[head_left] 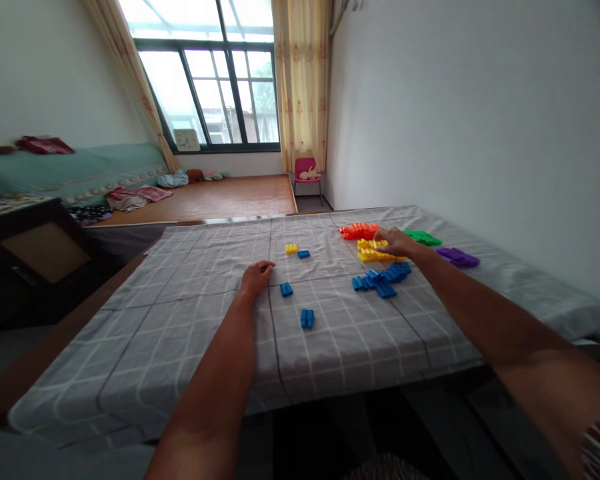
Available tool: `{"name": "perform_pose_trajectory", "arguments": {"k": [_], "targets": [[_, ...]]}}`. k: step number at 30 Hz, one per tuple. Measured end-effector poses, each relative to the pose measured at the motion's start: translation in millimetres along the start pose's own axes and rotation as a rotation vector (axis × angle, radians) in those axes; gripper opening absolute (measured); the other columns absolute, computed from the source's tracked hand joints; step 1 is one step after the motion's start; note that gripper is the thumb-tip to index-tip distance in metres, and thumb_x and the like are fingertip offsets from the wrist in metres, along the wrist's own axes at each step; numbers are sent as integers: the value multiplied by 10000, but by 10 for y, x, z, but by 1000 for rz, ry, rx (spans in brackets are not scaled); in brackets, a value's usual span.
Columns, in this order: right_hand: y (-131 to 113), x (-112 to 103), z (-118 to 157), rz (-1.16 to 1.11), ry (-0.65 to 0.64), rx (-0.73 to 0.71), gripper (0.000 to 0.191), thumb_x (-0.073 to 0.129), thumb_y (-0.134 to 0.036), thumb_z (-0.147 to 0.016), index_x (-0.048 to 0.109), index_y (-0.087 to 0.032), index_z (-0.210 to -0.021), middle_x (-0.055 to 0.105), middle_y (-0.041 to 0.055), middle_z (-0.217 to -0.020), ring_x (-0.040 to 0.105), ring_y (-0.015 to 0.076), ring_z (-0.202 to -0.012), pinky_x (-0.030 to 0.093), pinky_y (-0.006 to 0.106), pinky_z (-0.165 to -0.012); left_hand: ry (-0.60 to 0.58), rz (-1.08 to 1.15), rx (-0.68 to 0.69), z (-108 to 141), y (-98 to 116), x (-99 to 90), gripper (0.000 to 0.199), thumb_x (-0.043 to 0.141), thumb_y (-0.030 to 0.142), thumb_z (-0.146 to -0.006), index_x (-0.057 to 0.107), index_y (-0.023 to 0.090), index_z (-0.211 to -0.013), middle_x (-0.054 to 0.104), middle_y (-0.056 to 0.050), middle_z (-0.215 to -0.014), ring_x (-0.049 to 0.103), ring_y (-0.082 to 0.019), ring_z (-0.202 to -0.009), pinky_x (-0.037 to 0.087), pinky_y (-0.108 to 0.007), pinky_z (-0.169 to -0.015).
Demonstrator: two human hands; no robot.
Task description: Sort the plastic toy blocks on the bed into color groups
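My right hand is over the pile of yellow blocks on the right, its fingers bent down at the pile; whether a block is between them is too small to tell. My left hand rests on the cloth with its fingers curled, near a blue piece. Closer to me lies another blue piece. Beyond my left hand a small yellow piece sits beside a small blue piece. A pile of blue blocks lies nearer to me than the yellow pile.
The table has a grey checked cloth. Red-orange blocks, green blocks and purple blocks lie around the yellow pile. A wall runs along the right; a pink chair stands behind the table.
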State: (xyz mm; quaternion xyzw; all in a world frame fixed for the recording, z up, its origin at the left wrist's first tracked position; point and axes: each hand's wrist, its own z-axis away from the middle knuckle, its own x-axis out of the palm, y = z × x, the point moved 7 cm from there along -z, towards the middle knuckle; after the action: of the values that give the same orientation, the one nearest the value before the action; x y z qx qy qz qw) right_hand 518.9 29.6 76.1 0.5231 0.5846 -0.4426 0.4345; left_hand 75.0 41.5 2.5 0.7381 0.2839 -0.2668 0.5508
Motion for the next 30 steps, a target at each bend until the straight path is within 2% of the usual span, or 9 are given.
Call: {"name": "perform_pose_trajectory", "arguments": {"k": [3,6,9,13,16,19,25,27,30], "targets": [[29,81,35,43,-72,-96,361,671,-321,-749,677,-214,-1094,689,61,-1064,598,252,-1006,443,347,-897,-2,-18,11,9,30,-4,308,496,305,-833,726,194,-1005,735,-45,-910,651,-178,-801,486,-266,-718],[-249,64,-55,4,16,-195,352,662,-347,-777,680,-199,-1096,672,75,-1153,555,269,-1124,385,389,-998,-2,-69,1,31,64,-18,293,508,284,-837,731,201,-1006,738,-50,-956,655,-195,-860,488,-283,-779],[-793,92,-213,-97,108,-285,333,589,-333,-852,660,-179,-1138,654,102,-1200,554,250,-1146,371,392,-1023,3,-100,-2,55,104,-38,283,514,260,-839,737,203,-1005,739,-54,-986,653,-207,-917,483,-294,-835],[-1768,377,-445,-183,9,-387,376,554,-339,-886,612,-181,-1222,641,92,-1229,582,226,-1092,404,360,-995,-1,-81,-15,76,111,-47,287,514,252,-843,736,198,-1017,741,-54,-978,658,-205,-914,489,-290,-838],[-2322,605,-628,-161,-62,-320,461,546,-414,-888,552,-231,-1311,606,89,-1291,535,265,-1151,419,394,-976,-7,-56,2,77,103,-47,285,515,246,-845,737,199,-1019,741,-52,-988,659,-203,-922,491,-287,-839],[-2624,757,-751,-129,-109,-244,521,530,-428,-888,476,-279,-1385,522,94,-1395,447,328,-1240,400,498,-980,-17,-39,15,70,88,-45,290,516,245,-848,733,193,-1034,742,-58,-978,661,-202,-923,490,-286,-833],[-2752,794,-702,-85,-211,-350,429,508,-298,-890,540,-304,-1318,551,78,-1363,480,321,-1211,411,539,-950,-12,-5,27,56,80,-43,277,519,256,-843,741,195,-996,742,-52,-984,661,-204,-929,493,-278,-829],[-2581,658,-680,-103,-145,-368,426,543,-321,-876,545,-297,-1301,576,68,-1332,490,302,-1202,431,499,-941,-7,7,28,54,80,-43,277,516,258,-841,742,191,-985,742,-53,-986,663,-204,-925,495,-275,-827],[-1998,426,-674,-111,-71,-333,450,620,-333,-833,566,-253,-1273,628,70,-1254,533,261,-1157,449,398,-938,-5,7,28,45,74,-41,284,511,259,-839,741,186,-990,743,-56,-972,664,-207,-914,494,-278,-821]]}}
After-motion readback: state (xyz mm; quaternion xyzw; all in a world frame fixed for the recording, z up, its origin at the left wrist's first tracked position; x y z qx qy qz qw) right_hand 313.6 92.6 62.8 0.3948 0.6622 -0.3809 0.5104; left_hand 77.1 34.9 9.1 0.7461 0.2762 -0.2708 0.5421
